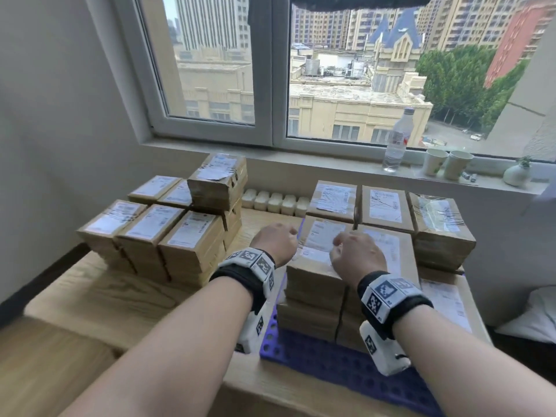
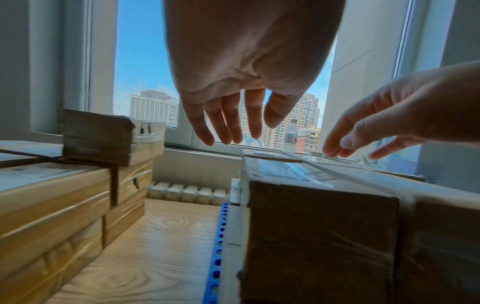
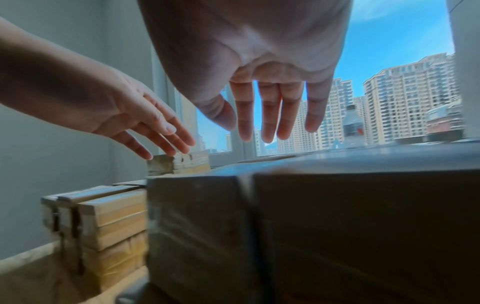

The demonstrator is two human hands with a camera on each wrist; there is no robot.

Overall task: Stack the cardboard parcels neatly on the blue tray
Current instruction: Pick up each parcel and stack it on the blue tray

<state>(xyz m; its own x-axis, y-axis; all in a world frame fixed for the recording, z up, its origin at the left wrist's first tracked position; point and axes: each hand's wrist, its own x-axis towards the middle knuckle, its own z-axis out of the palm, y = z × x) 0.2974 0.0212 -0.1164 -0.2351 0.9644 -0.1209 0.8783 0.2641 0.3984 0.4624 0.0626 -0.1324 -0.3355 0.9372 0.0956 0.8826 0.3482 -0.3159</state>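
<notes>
While both hands hover loose-fingered, holding nothing, above parcel stack on blue tray.

High-rise room used for packing; labelled parcels on wooden table; window over city blocks.

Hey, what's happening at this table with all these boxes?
A person is stacking taped cardboard parcels onto a blue tray on a wooden table by the window. Several stacks already stand on the tray, and another pile of parcels waits to the left, off the tray. Both hands are empty right now: the left hand and right hand hover open-fingered just above the front-left stack. A water bottle and two paper cups sit on the sill.
</notes>
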